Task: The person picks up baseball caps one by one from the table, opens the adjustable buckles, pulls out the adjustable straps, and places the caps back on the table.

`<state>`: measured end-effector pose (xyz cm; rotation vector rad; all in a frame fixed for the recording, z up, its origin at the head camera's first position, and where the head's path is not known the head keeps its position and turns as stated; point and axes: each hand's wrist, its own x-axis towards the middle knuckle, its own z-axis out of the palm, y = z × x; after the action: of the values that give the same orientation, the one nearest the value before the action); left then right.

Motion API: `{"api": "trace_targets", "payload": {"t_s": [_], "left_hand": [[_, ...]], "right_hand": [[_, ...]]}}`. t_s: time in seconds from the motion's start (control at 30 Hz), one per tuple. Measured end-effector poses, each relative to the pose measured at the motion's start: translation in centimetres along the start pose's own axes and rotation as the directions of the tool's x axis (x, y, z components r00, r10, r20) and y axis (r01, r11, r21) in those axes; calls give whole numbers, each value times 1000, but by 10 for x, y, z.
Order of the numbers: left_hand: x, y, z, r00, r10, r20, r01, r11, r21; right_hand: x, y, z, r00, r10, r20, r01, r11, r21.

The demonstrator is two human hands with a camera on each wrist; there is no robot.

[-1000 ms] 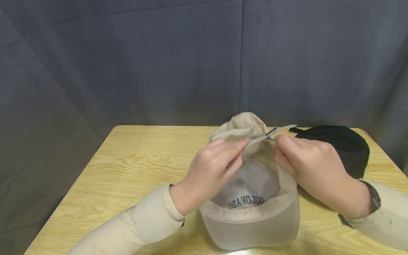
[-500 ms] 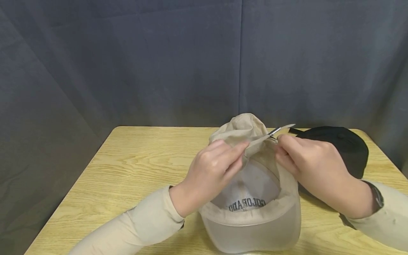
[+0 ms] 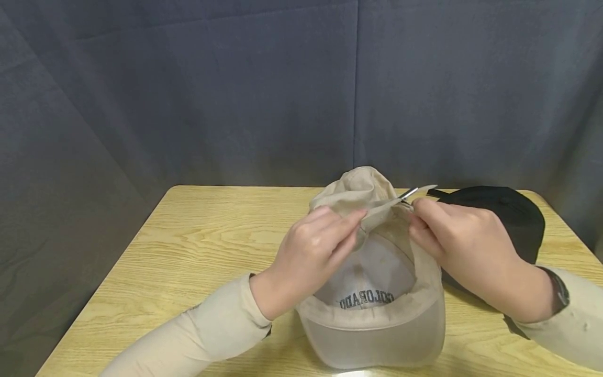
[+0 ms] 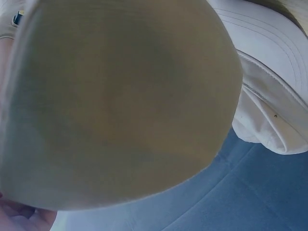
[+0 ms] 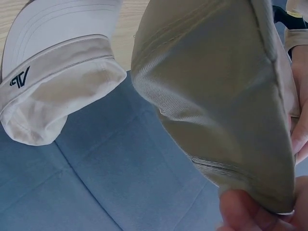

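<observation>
A beige baseball cap [image 3: 372, 340] stands upside down, its opening and brim facing me in the head view. Reversed "COLORADO" lettering shows inside its front. My left hand [image 3: 313, 243] pinches the beige back strap [image 3: 383, 209] between thumb and index finger. A metal buckle [image 3: 408, 193] sits on this strap, and the loose strap tip [image 3: 427, 187] sticks out beyond it. Just below the buckle, my right hand [image 3: 464, 241] pinches the other side of the cap's back; its fingertips hide the exact spot held. In both wrist views beige cloth [image 5: 216, 86] blocks most of the buckle area.
A black cap [image 3: 513, 214] lies at the right, partly behind my right hand. The wooden table [image 3: 198, 241] ends at a dark grey-blue curtain [image 3: 235, 94]. Pale cap parts with a brim [image 5: 67, 19] show in the wrist views; which cap is unclear.
My right hand and the buckle have shifted slightly to the right along the strap. My left hand keeps its pinch almost unmoved, and the cap stays nearly in place.
</observation>
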<state>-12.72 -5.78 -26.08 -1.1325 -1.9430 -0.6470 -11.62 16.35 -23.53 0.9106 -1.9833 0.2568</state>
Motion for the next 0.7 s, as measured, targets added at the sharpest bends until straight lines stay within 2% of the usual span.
{"api": "trace_targets", "payload": {"t_s": [0.7], "left_hand": [[2, -4, -2, 1000, -20, -12, 20, 1000, -24]], "right_hand": [[2, 4, -1, 1000, 20, -18, -19, 1000, 13]]}}
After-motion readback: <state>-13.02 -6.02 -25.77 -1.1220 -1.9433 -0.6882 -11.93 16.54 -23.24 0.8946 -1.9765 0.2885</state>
